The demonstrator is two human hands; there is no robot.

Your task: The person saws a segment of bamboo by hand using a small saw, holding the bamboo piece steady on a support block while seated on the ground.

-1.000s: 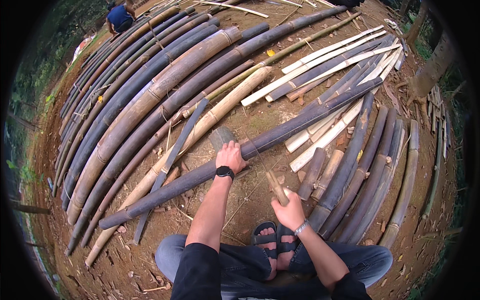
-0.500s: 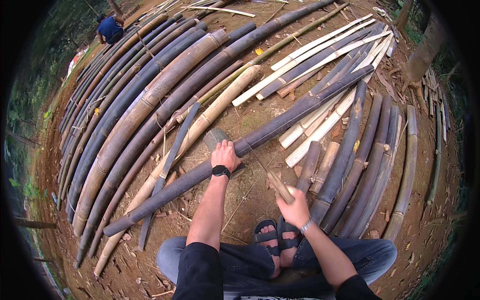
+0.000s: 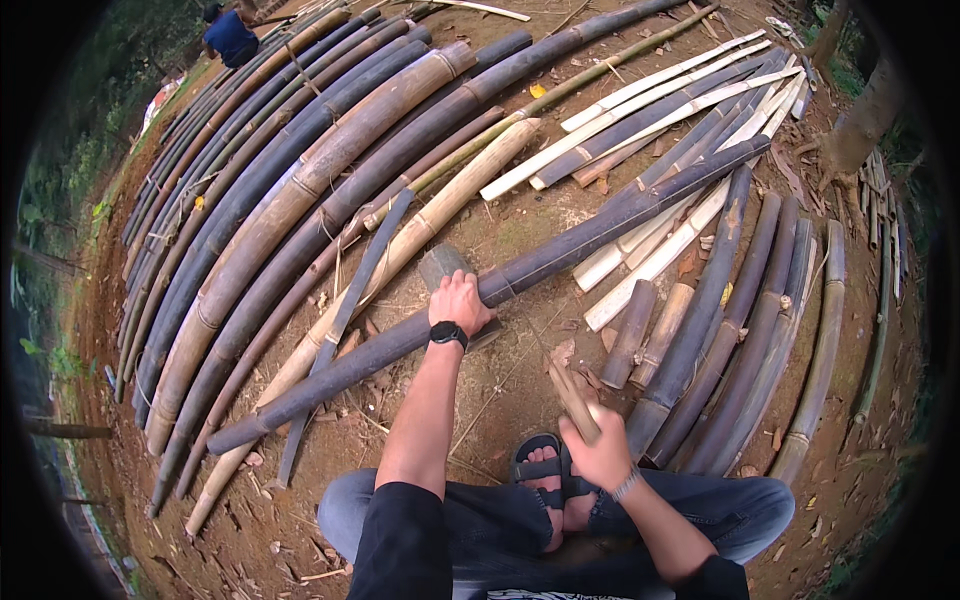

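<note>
A long dark bamboo pole runs slantwise across the ground before me, its near end at the lower left. My left hand, with a black watch on the wrist, is closed over the pole near its middle. Beneath the pole there lies a greyish block, partly hidden by the hand and pole. My right hand grips the wooden handle of a thin-bladed tool, held low on the near side of the pole. Its blade is seen edge-on and blurred, so I cannot tell whether it is a saw or a knife.
Thick bamboo poles lie in rows at the left. Pale split strips are spread at the far right, with shorter bamboo lengths nearer. A flat dark strip crosses a tan pole. Another person sits far left.
My right hand has drawn the tool back toward me and slightly right, and its blade is now away from the pole. My left hand stays on the pole. The view has shifted slightly.
</note>
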